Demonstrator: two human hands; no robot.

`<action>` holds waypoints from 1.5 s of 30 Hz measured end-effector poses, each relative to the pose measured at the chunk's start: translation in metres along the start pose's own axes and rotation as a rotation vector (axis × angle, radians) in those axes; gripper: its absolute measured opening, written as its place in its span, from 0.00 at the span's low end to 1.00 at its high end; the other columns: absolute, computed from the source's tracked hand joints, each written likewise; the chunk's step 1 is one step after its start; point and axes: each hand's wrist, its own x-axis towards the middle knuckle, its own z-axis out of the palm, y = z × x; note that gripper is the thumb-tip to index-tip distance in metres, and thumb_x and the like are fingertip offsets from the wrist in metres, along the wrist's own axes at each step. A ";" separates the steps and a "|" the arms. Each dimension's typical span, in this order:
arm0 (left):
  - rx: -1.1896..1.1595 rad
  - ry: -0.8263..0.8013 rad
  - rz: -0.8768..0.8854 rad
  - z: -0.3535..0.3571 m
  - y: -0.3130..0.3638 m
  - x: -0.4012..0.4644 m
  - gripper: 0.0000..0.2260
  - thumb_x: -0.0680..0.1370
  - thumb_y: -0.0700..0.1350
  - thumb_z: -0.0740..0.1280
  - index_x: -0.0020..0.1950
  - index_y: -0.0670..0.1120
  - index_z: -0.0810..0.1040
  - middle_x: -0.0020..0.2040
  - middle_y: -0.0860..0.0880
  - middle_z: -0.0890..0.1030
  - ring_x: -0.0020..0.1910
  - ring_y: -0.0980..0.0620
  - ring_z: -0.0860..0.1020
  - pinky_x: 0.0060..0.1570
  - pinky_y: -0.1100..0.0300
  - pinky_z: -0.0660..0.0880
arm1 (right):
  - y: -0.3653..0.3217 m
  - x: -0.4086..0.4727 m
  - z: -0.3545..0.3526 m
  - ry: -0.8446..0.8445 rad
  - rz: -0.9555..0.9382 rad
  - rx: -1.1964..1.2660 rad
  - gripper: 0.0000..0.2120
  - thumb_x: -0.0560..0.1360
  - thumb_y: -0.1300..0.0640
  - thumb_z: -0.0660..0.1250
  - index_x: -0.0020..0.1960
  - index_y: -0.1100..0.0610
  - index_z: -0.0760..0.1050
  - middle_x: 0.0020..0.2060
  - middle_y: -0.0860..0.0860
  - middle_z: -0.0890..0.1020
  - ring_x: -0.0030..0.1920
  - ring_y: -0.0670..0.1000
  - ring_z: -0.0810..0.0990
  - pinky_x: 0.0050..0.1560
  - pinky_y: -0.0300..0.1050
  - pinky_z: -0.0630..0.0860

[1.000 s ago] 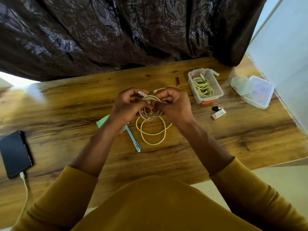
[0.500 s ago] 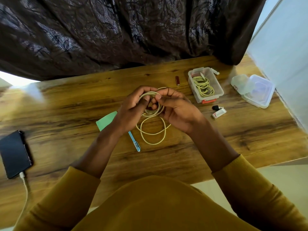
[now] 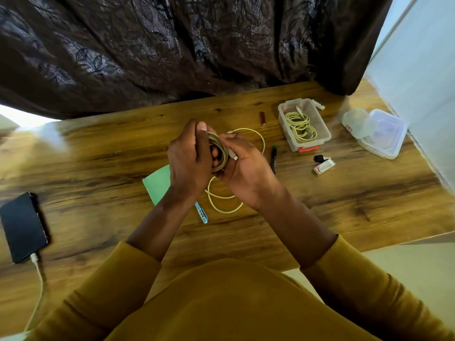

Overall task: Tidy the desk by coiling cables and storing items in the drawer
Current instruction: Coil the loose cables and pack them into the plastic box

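A pale yellow cable (image 3: 219,153) is wound into a small coil held upright between both hands above the wooden desk (image 3: 98,156). My left hand (image 3: 188,158) grips the coil's left side, thumb on top. My right hand (image 3: 242,163) pinches the right side, with a white plug showing at its fingers. Loose loops of the same cable hang down onto the desk below the hands and arc behind the right hand. A clear plastic box (image 3: 305,125) at the back right holds another coiled yellow cable.
A green paper (image 3: 158,183) and a blue pen (image 3: 202,214) lie under my left wrist. A black marker (image 3: 273,158), a brown tube (image 3: 263,118), a small white item with a black piece (image 3: 323,164), clear lidded containers (image 3: 379,134) and a charging phone (image 3: 23,226) also sit here.
The coil has been turned upright and tightened between the hands. More cable is wound in, so the loops on the desk are smaller, and a loop now shows behind the right hand.
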 end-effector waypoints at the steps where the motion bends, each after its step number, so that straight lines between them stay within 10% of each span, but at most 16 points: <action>1: 0.007 -0.004 0.004 0.000 0.000 -0.001 0.13 0.88 0.42 0.56 0.53 0.40 0.79 0.44 0.53 0.81 0.40 0.65 0.79 0.39 0.75 0.69 | 0.001 0.000 0.001 0.009 0.000 0.011 0.20 0.83 0.52 0.64 0.69 0.65 0.72 0.48 0.56 0.80 0.46 0.52 0.81 0.45 0.47 0.79; 16: -0.006 -0.040 0.117 -0.002 -0.005 0.002 0.11 0.85 0.37 0.57 0.54 0.41 0.79 0.43 0.53 0.80 0.37 0.60 0.78 0.36 0.66 0.71 | -0.002 -0.005 0.000 0.026 -0.081 -0.065 0.11 0.86 0.62 0.57 0.57 0.62 0.77 0.41 0.55 0.81 0.41 0.50 0.80 0.43 0.45 0.79; 26: 0.003 -0.104 0.116 -0.003 -0.017 -0.003 0.12 0.87 0.38 0.58 0.66 0.42 0.79 0.51 0.55 0.80 0.45 0.64 0.77 0.44 0.67 0.70 | 0.007 -0.007 -0.011 0.111 -0.320 -0.408 0.10 0.79 0.68 0.69 0.60 0.68 0.81 0.49 0.67 0.85 0.49 0.64 0.86 0.55 0.64 0.83; 39: -0.559 -0.350 -0.564 -0.004 -0.010 0.004 0.18 0.81 0.58 0.68 0.63 0.47 0.83 0.55 0.42 0.86 0.55 0.43 0.86 0.60 0.39 0.81 | -0.003 -0.008 -0.038 0.172 -0.328 -0.466 0.09 0.78 0.69 0.70 0.56 0.63 0.85 0.47 0.59 0.88 0.46 0.58 0.88 0.49 0.59 0.85; 45: -0.591 -0.462 -0.564 0.008 0.007 0.002 0.22 0.75 0.57 0.72 0.60 0.41 0.84 0.52 0.41 0.88 0.52 0.43 0.87 0.47 0.53 0.84 | -0.013 -0.009 -0.062 0.214 -0.322 -0.496 0.09 0.78 0.68 0.70 0.58 0.66 0.83 0.49 0.61 0.88 0.50 0.62 0.88 0.51 0.62 0.84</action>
